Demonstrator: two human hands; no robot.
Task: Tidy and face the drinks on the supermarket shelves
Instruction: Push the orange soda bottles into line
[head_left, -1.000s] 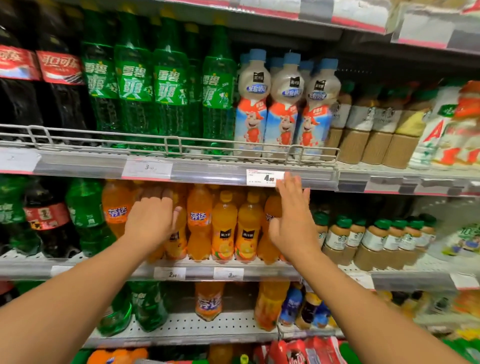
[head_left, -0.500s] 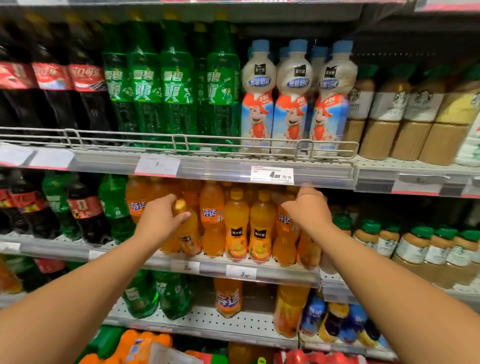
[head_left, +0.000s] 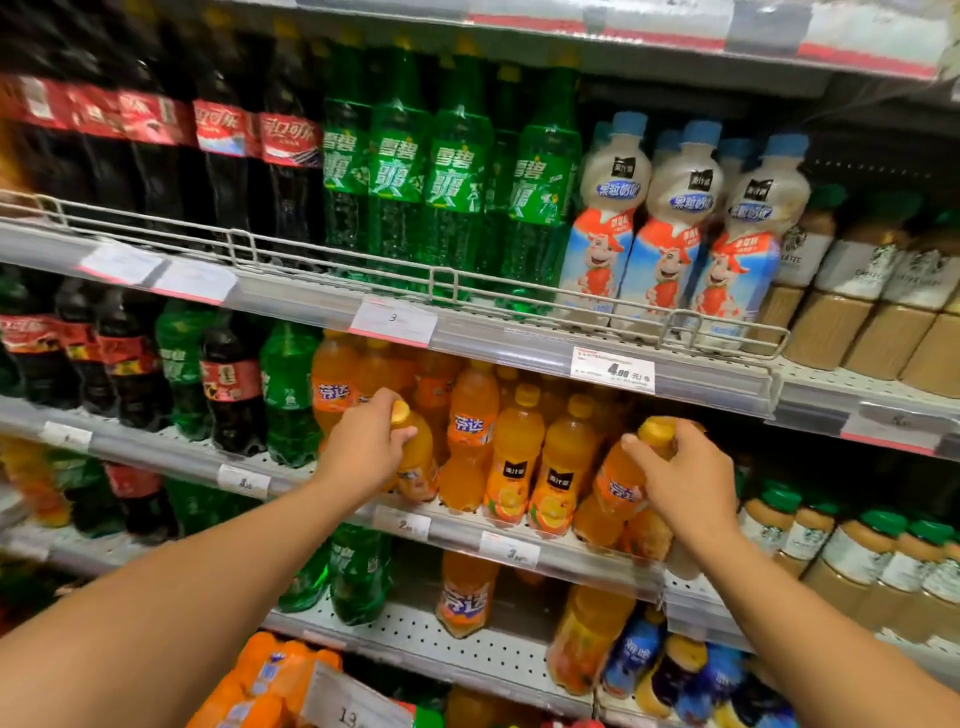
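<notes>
Single head-worn view, close to the drinks shelves (head_left: 670, 374), facing forward and slightly downward.

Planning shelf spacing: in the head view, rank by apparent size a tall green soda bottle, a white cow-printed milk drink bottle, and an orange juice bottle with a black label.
1. Tall green soda bottle
2. White cow-printed milk drink bottle
3. Orange juice bottle with black label

The juice bottle sits nearer the camera yet looks smallest, so the order seems safe.

A supermarket aisle: tiered shelves (head_left: 519, 338) of bottled drinks (head_left: 457, 171) fronted by price tags (head_left: 613, 370).
</notes>
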